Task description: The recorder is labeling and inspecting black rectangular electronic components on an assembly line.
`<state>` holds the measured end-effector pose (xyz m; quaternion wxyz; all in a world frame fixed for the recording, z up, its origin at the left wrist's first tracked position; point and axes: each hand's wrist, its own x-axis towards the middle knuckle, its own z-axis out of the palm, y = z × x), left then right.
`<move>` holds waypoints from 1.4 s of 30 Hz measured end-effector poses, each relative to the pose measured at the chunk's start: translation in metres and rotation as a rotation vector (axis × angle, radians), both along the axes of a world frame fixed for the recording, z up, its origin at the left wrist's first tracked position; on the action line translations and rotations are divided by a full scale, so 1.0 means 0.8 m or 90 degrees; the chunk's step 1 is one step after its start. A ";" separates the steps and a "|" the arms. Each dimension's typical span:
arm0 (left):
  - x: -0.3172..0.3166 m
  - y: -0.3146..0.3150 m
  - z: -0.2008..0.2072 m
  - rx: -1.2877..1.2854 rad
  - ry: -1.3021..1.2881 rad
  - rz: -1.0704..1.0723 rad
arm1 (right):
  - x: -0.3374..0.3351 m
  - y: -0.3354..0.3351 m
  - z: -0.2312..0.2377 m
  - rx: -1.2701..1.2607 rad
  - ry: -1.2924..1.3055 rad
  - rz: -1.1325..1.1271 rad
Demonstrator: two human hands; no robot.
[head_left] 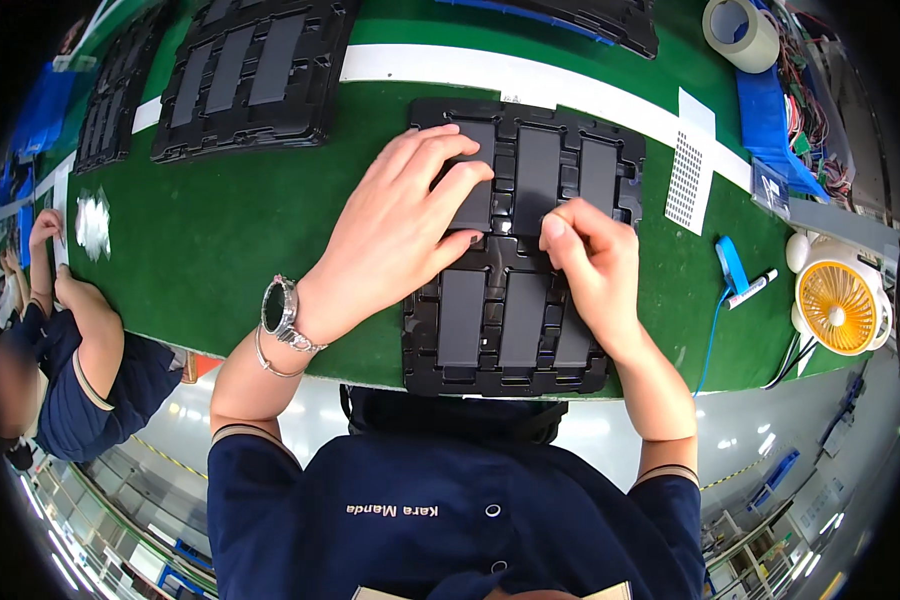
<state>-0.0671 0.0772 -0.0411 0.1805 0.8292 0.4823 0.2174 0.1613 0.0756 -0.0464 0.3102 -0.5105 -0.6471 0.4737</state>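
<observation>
A black moulded tray (425, 382) lies before me, with flat dark grey rectangular pieces seated in two rows of pockets. My left hand (395, 210) rests over the tray's upper left, fingers curved but apart, fingertips at the upper left piece (477, 205). Between the rows, my right hand (598, 262) is closed in a pinch near the lower end of the upper middle piece (537, 180). Whatever that pinch holds, if anything, is hidden. The upper right piece (597, 178) and the lower left piece (460, 318) show plainly; my right hand partly covers the lower right one.
More filled black trays (245, 75) stand at the far left. A sheet of small dark labels (688, 180), a marker (752, 289), a blue strap with cord (731, 265) and a small fan (836, 308) lie right. Tape roll (740, 35) and blue wire bins (778, 125) sit beyond. A co-worker (100, 370) works left.
</observation>
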 end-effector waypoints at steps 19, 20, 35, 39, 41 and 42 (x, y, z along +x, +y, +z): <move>0.005 -0.001 0.017 -0.569 -0.483 0.160 | 0.006 0.001 0.035 -0.037 0.074 -0.003; 0.006 -0.003 0.016 -0.573 -0.532 0.153 | 0.007 -0.002 0.038 -0.043 0.068 -0.001; 0.005 -0.025 0.035 -0.779 -0.682 0.057 | 0.000 -0.015 0.038 -0.030 0.084 0.055; 0.007 -0.030 0.030 -0.758 -0.681 0.055 | -0.003 -0.016 0.037 -0.051 0.072 0.057; 0.009 -0.035 0.025 -0.734 -0.702 0.041 | -0.003 -0.016 0.034 -0.056 0.064 0.060; 0.009 -0.035 0.025 -0.731 -0.700 0.044 | -0.003 -0.016 0.034 -0.058 0.063 0.062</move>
